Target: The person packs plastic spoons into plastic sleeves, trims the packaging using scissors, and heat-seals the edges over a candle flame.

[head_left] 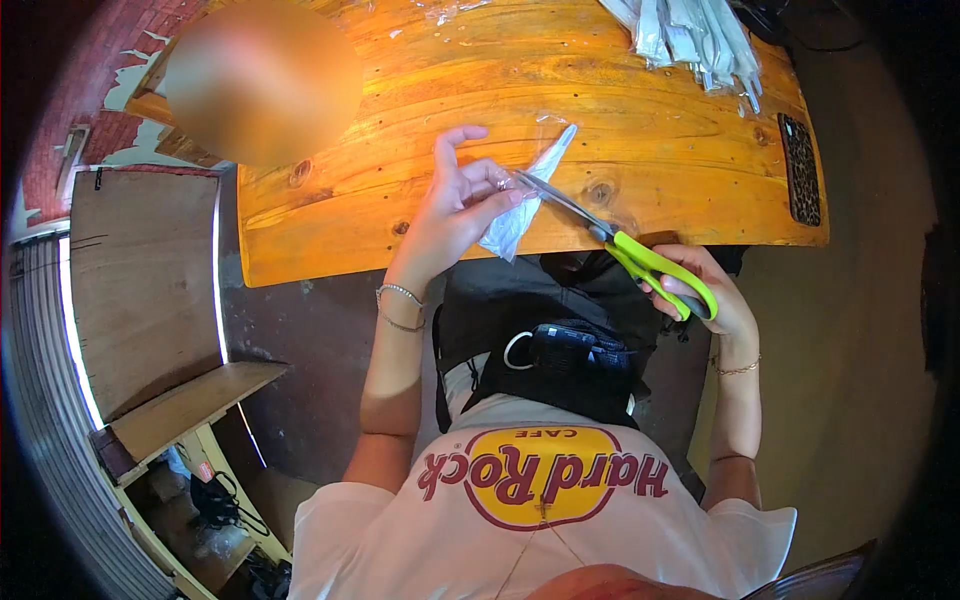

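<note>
My right hand (715, 285) is wrapped round the lime-green handles of a pair of scissors (628, 248), held over the table's front edge. The metal blades point up and left, their tips at a white packet in clear plastic wrap (508, 230). My left hand (462, 205) pinches the clear wrap between thumb and fingers, with the little finger raised. The narrow packet slants upward to the right, over the tabletop. Whether the blades are cutting the plastic cannot be made out.
The wooden table (400, 245) spans the front. Several plastic-wrapped white pieces (690, 40) lie at its far right. A leopard-print phone (799, 168) rests near the right edge. A black pouch (580, 345) is on my lap. Low shelves (195, 405) stand at left.
</note>
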Tool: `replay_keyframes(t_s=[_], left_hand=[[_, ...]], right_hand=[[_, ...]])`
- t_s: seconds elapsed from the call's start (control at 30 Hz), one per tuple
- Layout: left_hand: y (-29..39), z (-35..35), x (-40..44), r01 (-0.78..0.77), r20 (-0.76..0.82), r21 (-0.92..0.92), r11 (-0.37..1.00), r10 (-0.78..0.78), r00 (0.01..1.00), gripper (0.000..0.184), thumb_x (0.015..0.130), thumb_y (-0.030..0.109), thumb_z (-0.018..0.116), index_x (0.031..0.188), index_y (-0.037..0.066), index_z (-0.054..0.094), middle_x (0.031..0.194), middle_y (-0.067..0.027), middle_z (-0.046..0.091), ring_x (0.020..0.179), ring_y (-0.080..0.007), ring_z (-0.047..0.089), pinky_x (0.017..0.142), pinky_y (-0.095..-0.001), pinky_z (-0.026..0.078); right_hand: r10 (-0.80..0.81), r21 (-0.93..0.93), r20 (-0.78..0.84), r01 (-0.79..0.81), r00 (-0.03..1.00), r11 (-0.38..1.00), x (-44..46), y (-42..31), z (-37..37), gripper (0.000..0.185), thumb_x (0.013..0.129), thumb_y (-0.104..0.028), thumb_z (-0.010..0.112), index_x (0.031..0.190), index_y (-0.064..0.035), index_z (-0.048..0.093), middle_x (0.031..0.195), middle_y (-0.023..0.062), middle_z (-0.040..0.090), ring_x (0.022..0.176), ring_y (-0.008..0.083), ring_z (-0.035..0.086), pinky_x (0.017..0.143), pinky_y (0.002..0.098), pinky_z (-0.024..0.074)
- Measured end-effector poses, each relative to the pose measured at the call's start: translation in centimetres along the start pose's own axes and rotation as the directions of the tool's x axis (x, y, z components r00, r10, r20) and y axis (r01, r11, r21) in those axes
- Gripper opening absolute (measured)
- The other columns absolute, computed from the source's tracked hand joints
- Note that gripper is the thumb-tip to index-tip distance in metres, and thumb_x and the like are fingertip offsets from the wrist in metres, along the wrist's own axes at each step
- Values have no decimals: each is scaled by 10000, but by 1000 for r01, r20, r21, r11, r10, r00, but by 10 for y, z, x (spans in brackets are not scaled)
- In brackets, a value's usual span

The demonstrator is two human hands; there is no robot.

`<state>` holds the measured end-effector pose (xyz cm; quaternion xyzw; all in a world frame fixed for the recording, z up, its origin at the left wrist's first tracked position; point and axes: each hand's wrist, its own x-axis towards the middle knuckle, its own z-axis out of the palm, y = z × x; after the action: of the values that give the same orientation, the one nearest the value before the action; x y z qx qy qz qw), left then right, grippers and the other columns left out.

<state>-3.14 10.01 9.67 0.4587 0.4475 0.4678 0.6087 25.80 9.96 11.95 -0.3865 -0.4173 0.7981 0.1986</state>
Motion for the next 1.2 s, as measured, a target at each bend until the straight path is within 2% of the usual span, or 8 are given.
replay_keyframes(t_s=[0.23, 0.4, 0.53, 0.6, 0.67, 0.87, 0.97, 1.2], left_hand=[[3, 3, 0, 16, -14, -45, 999, -17, 1000, 546, 807, -40, 584, 1187, 73, 207, 826, -87, 553, 889, -176, 595, 750, -253, 469], [10, 1, -8, -74, 3, 77, 994, 74, 997, 446, 791, -26, 609, 1157, 36, 361, 853, -75, 595, 888, -148, 593, 774, -266, 456], [15, -15, -15, -214, 3, 382, 899, 230, 973, 338, 776, -8, 631, 1092, 16, 513, 881, -71, 623, 864, -126, 586, 778, -263, 444], [21, -12, -20, -164, -50, 229, 960, 180, 982, 264, 768, -2, 639, 1022, 13, 568, 877, -67, 622, 846, -122, 578, 766, -251, 440], [23, -12, -23, -154, -57, 174, 973, 166, 985, 203, 762, 0, 645, 960, 13, 606, 872, -64, 621, 831, -120, 571, 756, -244, 438], [23, -17, -28, -215, 16, 233, 948, 218, 976, 85, 777, 12, 627, 861, 14, 633, 856, -69, 610, 825, -137, 561, 759, -256, 435], [26, -21, -32, -175, 20, 312, 934, 178, 984, 71, 816, 17, 571, 878, -3, 598, 881, -93, 607, 885, -165, 556, 805, -284, 428], [25, -7, -34, -169, 84, 461, 871, 147, 986, 104, 912, 94, 418, 902, 12, 481, 906, -97, 624, 842, -182, 557, 775, -297, 434]], right_hand=[[44, 1, 29, -44, 999, 999, 3, 6, -2, 167, 821, -145, 623, 802, 0, 542, 588, -19, 470, 449, 39, 408, 393, 178, 278], [-212, -173, -130, 188, 968, 967, -8, -3, -16, 109, 824, -101, 609, 801, -22, 538, 584, -27, 484, 425, 34, 403, 378, 180, 276], [-555, -742, -383, 112, 739, 661, -9, -18, -41, 66, 790, -29, 611, 802, -4, 551, 585, -43, 478, 530, 10, 415, 467, 183, 312], [-629, -874, -418, -101, 655, 476, -8, -27, -46, 134, 755, -55, 658, 811, 22, 564, 568, -22, 463, 511, 25, 385, 458, 199, 312], [-613, -841, -452, -81, 648, 535, -4, -28, -53, 183, 741, -74, 675, 854, 36, 584, 606, 18, 493, 540, 53, 424, 486, 214, 341], [-687, -928, -352, -140, 635, 346, 9, -32, -55, 262, 724, -102, 682, 919, 57, 608, 809, 127, 579, 721, 193, 562, 640, 280, 429], [-795, -962, -231, -255, 560, 100, 11, -39, -41, 223, 743, -88, 649, 926, 36, 617, 877, 135, 593, 812, 246, 570, 719, 321, 443], [-745, -869, 165, 453, 646, 200, 77, -31, 32, 241, 810, -45, 540, 1043, -31, 603, 990, 126, 602, 951, 287, 537, 846, 349, 413]])
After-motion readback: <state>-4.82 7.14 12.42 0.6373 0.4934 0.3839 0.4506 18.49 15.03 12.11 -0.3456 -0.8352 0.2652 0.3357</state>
